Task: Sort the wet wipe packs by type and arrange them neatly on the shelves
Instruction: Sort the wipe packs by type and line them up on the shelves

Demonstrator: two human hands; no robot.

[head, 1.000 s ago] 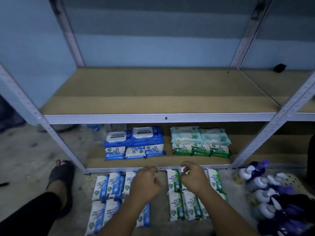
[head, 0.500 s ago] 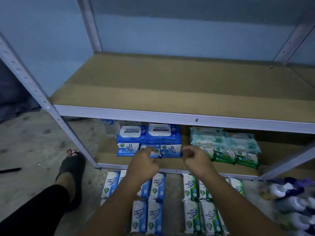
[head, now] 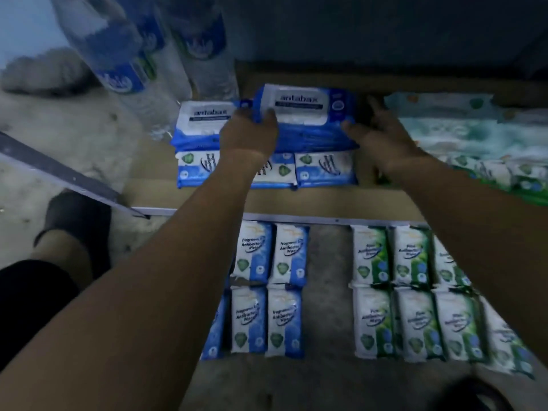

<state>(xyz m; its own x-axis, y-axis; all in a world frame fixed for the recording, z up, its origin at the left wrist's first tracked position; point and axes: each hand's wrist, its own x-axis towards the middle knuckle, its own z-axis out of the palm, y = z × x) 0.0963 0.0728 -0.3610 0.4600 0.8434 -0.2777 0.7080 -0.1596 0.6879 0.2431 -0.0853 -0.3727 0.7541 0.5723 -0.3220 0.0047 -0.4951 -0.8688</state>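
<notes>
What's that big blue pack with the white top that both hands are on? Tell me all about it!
The big blue pack is soft, shiny plastic with a white lid flap reading "antabax". It sits tilted on the lower shelf, beside a matching pack. The left hand grips its left edge; the right hand touches its right end.

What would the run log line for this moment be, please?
left hand: grip on big blue pack | right hand: open at its right end | place: bottom shelf | small packs: floor

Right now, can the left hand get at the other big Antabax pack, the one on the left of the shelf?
Probably yes. The left hand grips the raised Antabax pack, and the left Antabax pack lies uncovered just beside it. It must let go first.
</notes>
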